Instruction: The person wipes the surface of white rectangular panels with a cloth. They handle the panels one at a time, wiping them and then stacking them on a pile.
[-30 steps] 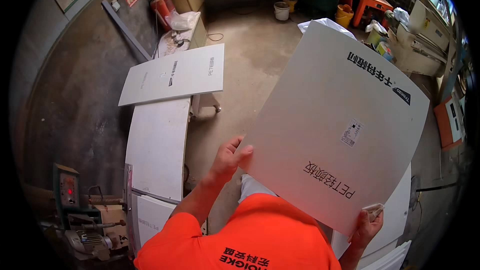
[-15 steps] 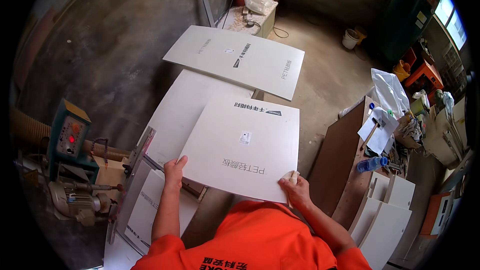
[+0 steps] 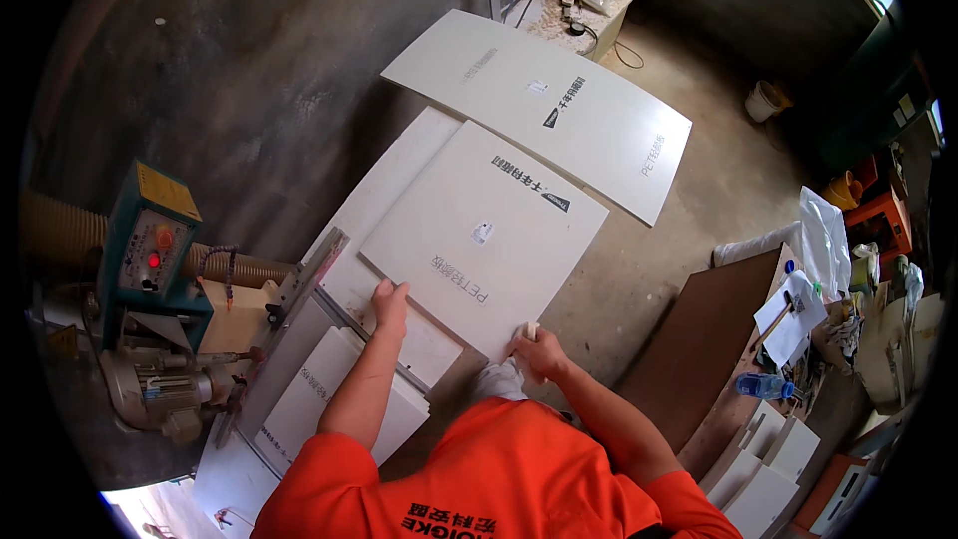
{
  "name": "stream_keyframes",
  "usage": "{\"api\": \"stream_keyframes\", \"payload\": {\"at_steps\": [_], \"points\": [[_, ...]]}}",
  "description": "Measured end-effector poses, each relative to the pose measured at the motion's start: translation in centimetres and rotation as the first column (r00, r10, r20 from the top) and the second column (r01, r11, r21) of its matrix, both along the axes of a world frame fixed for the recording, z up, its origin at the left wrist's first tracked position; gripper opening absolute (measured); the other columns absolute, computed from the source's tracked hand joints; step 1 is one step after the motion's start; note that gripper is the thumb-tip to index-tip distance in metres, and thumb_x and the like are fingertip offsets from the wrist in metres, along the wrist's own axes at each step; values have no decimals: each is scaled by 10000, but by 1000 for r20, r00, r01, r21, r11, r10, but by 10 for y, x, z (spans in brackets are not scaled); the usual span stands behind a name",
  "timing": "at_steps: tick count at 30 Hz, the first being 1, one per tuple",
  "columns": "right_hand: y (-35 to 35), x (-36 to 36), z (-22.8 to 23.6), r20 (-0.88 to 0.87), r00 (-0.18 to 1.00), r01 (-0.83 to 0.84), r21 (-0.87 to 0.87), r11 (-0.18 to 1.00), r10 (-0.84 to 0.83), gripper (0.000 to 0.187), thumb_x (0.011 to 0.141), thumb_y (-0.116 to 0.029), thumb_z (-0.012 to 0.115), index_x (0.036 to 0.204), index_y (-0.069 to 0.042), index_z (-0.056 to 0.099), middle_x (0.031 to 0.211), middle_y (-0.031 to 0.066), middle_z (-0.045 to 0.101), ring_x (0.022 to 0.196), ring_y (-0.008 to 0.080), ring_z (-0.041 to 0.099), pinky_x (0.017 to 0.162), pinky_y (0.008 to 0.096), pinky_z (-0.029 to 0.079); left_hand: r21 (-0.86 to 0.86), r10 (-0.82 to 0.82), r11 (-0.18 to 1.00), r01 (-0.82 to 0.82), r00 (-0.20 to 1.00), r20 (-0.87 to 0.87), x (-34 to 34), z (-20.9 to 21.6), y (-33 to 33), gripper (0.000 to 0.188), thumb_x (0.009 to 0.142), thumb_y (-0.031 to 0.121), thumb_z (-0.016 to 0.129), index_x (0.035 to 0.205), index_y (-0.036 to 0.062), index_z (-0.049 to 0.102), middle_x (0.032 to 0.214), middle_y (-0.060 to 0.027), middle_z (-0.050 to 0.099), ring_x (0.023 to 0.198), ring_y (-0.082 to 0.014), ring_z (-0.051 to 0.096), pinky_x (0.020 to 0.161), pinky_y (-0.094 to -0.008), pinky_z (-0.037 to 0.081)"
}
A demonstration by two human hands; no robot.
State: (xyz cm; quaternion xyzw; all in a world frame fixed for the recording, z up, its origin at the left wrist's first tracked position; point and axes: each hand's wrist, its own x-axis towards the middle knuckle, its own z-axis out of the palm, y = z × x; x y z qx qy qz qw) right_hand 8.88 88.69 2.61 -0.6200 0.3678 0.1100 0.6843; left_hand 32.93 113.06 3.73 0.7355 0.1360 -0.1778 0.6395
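A white panel (image 3: 439,225) with dark print and a small label lies over the white machine table (image 3: 399,155) in front of me. At its near left edge my left hand (image 3: 390,309) grips it, thumb and a finger showing at the edge. My right hand (image 3: 540,353) is closed at the near right corner, with a whitish scrap, perhaps cloth (image 3: 529,329), by its fingers. Whatever the fingers do under the panel is hidden. Beyond it, a larger white panel (image 3: 599,125) with similar print lies flat.
A motor (image 3: 160,389) and a green control box (image 3: 155,230) with a lit red lamp stand at the left. More white panels (image 3: 319,389) lie near my left arm. To the right, a brown bench (image 3: 689,319) bears a hammer (image 3: 776,319), paper and a blue bottle (image 3: 763,386).
The panel has moved left and turned, coming down over the machine table. Both hands have moved with it, the left to the right along its edge. My view has shifted left.
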Motion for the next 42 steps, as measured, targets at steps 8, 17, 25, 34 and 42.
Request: {"api": "stream_keyframes", "payload": {"at_steps": [8, 17, 25, 34, 42], "points": [[-60, -58, 64, 64, 891, 387, 408, 827, -449, 135, 1028, -151, 612, 1033, -31, 675, 828, 66, 657, 684, 151, 624, 583, 321, 525, 666, -824, 560, 493, 420, 381, -95, 4, -107, 610, 794, 234, 826, 1324, 9, 623, 1496, -233, 481, 1383, -451, 449, 1161, -531, 372], [-78, -276, 134, 152, 175, 882, 415, 223, -973, 195, 1055, -217, 651, 1153, -50, 668, 927, 11, 673, 779, 116, 653, 627, 314, 578, 352, -889, -87, 932, -232, 394, -237, 31, -288, 462, 860, 107, 763, 1277, -33, 623, 1319, -198, 629, 1225, -340, 629, 1039, -422, 504], [-18, -532, 246, 568, -109, 597, -619, -511, -816, 479, 1028, -346, 692, 1348, 0, 603, 1184, 125, 713, 1020, 268, 707, 882, 390, 576, 159, -795, -527, 835, -551, 255, -391, 74, -353, 344, 964, 149, 744, 1262, -7, 671, 1129, -112, 731, 985, -213, 722, 875, -337, 571], [-113, -594, 179, -177, 758, 56, -941, 333, -628, 932, 1041, -704, 369, 1617, 28, 325, 1711, 225, 263, 1616, 338, 180, 1321, 463, 93, -514, -961, -236, 825, -275, 0, -633, 133, -456, 301, 1067, 187, 631, 1274, -32, 646, 1052, -103, 731, 805, -150, 727, 680, -283, 606], [-260, -742, 184, -258, 450, 48, -949, 312, -855, 955, 1036, -723, 345, 1637, 17, 287, 1735, 172, 232, 1626, 294, 144, 1328, 415, 91, -444, -913, -374, 814, -408, 21, -654, 125, -469, 262, 1069, 158, 627, 1196, -63, 688, 930, -68, 735, 693, -110, 693, 653, -245, 582]]}}
